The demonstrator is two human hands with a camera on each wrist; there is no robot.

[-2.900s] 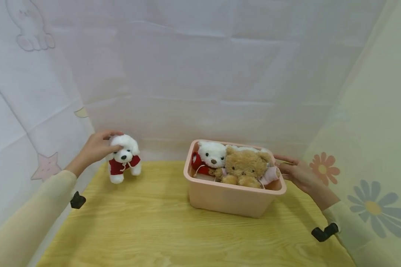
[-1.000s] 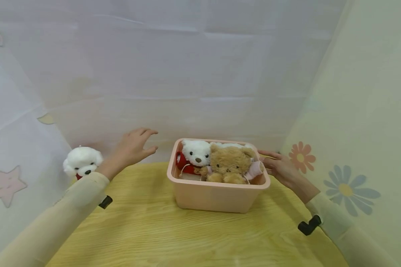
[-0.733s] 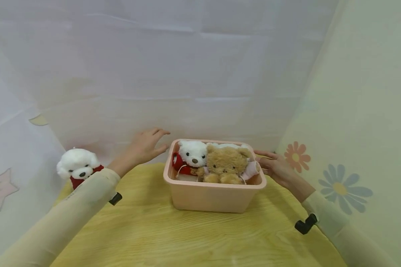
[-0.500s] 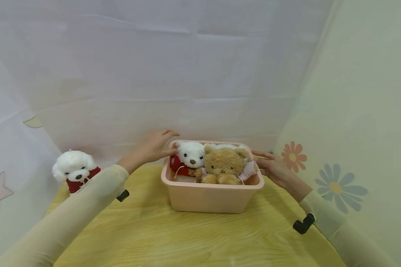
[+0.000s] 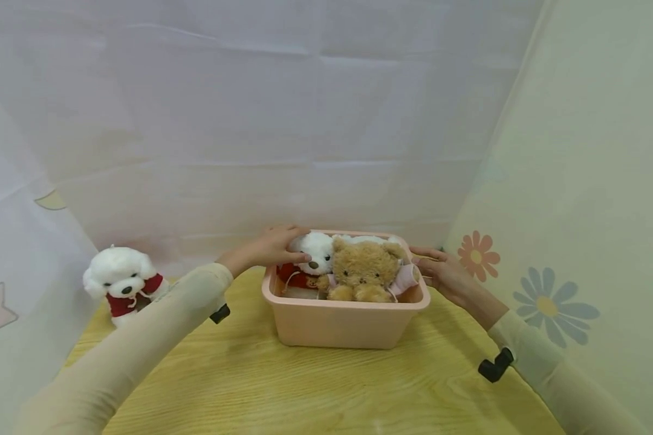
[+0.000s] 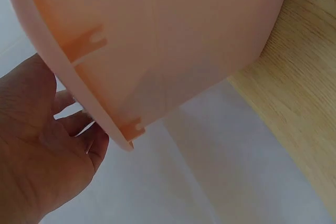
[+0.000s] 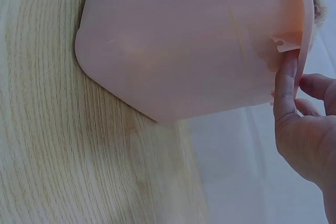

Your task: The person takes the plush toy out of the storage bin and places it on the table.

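A pink plastic bin (image 5: 340, 326) stands on the wooden table (image 5: 305, 393) and holds a white bear in a red top (image 5: 320, 252) and a brown bear (image 5: 366, 269). My left hand (image 5: 285, 244) reaches over the bin's left rim. It grips the white bear's head, with the thumb on its face and the fingers over the top. In the left wrist view, the left hand (image 6: 37, 145) sits beside the bin's outer wall (image 6: 157, 40), its fingertips hidden behind the rim. My right hand (image 5: 441, 269) holds the bin's right rim. The right thumb (image 7: 286, 87) presses the wall (image 7: 194, 40) under the rim.
A white plush dog in a red top (image 5: 121, 281) stands at the table's far left, by the curtain. Pale fabric walls close in the back and both sides. A flower-print cloth (image 5: 549, 302) hangs on the right. Bare tabletop lies in front of the bin.
My left hand let go of the white dog, crossed to the right and closed on the white bear's head in the bin. The right hand stayed at the bin's rim.
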